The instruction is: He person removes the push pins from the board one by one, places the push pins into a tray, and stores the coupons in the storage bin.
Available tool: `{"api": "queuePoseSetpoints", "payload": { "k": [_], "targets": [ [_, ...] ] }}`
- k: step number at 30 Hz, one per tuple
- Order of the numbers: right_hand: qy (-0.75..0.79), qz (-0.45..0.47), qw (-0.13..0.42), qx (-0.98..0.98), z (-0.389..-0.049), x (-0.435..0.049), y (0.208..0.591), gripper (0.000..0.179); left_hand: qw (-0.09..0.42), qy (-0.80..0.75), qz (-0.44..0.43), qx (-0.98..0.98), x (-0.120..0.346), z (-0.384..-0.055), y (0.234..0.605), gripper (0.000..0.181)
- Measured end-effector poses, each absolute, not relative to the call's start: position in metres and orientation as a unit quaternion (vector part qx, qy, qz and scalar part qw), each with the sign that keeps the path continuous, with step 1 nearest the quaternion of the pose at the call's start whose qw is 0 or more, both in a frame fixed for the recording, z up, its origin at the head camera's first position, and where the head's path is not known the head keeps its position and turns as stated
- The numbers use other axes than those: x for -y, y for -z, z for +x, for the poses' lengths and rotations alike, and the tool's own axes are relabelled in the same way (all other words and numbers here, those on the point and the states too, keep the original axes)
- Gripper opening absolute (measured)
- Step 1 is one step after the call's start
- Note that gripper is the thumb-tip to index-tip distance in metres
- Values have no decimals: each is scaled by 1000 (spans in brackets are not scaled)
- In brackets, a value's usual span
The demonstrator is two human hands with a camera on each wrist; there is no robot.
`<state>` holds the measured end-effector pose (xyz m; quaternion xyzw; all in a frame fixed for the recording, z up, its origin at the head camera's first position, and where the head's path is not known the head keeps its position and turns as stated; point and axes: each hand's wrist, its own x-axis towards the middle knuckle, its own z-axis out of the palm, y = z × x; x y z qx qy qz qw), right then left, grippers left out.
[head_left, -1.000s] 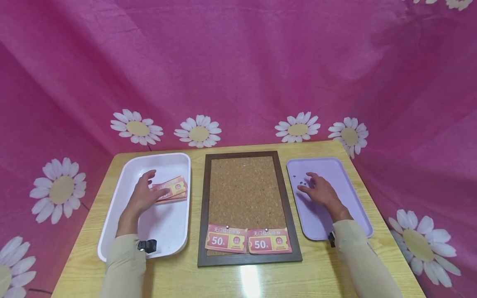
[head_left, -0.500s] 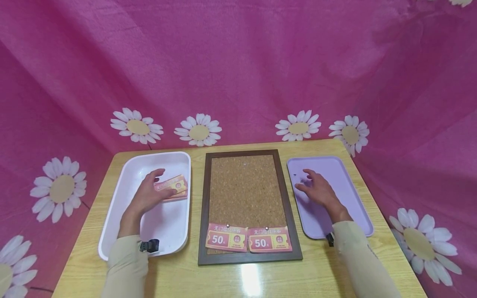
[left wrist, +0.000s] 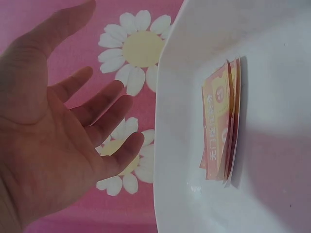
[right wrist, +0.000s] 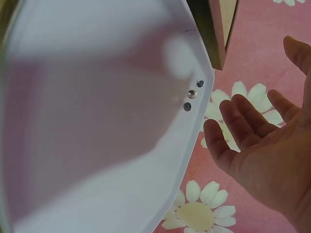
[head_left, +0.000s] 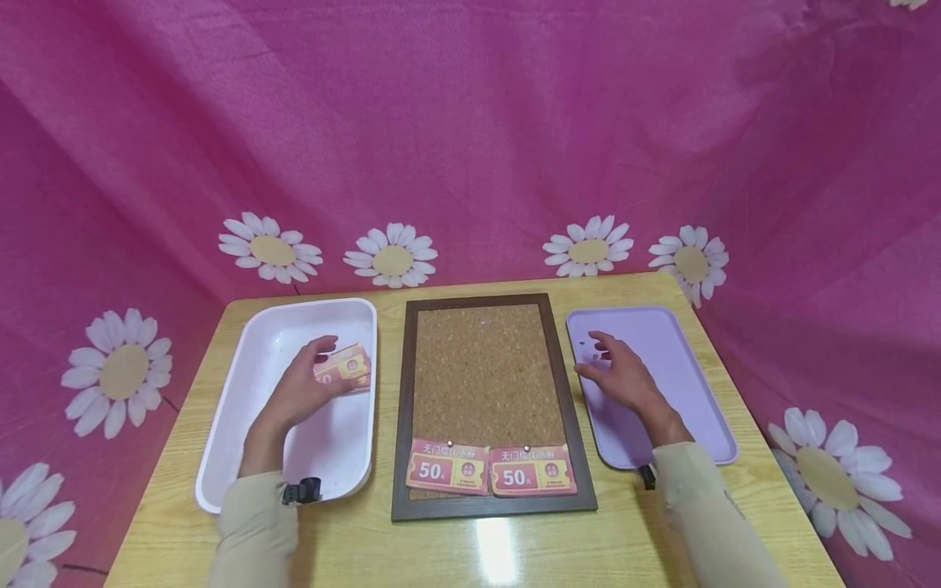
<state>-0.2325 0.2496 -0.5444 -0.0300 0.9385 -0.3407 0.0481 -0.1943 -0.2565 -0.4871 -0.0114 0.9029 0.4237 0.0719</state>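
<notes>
My left hand (head_left: 297,394) hovers above a white tray (head_left: 246,433), its fingers loosely spread and holding nothing. Below it lies a small stack of pink-and-yellow coupons (left wrist: 218,121), partly hidden by the hand in the head view. Over the lilac tray (head_left: 680,376) hangs my right hand (head_left: 625,380), fingers relaxed and apart, with nothing in them. A few thumbtacks (right wrist: 192,94) lie near that tray's edge, close to the right fingertips. Between the trays sits a brown-framed corkboard (head_left: 481,367). Along its bottom, a left coupon (head_left: 448,469) and a right coupon (head_left: 532,474) are pinned side by side.
Everything stands on a light wooden table (head_left: 397,555). A pink curtain (head_left: 470,147) with white daisies surrounds its back and sides. A dark strap with a small device (head_left: 301,491) is on the left wrist.
My left hand has drifted right, over the coupon stack. The right hand has shifted slightly left and away from me, over the tacks. Both have stayed without a hold on anything.
</notes>
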Motion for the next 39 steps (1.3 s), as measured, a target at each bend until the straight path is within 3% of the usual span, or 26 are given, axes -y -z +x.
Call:
{"api": "queuePoseSetpoints", "payload": {
  "k": [12, 25, 39],
  "targets": [
    [373, -47, 0, -927, -221, -234, 543, 68, 71, -427, 23, -901, 237, -182, 494, 85],
    [370, -61, -2, -927, -214, -220, 539, 68, 66, -418, 51, -905, 220, -170, 500, 83],
    [375, -40, 49, -925, -201, -194, 526, 67, 58, -406, 68, -909, 206, -164, 501, 81]
  ]
}}
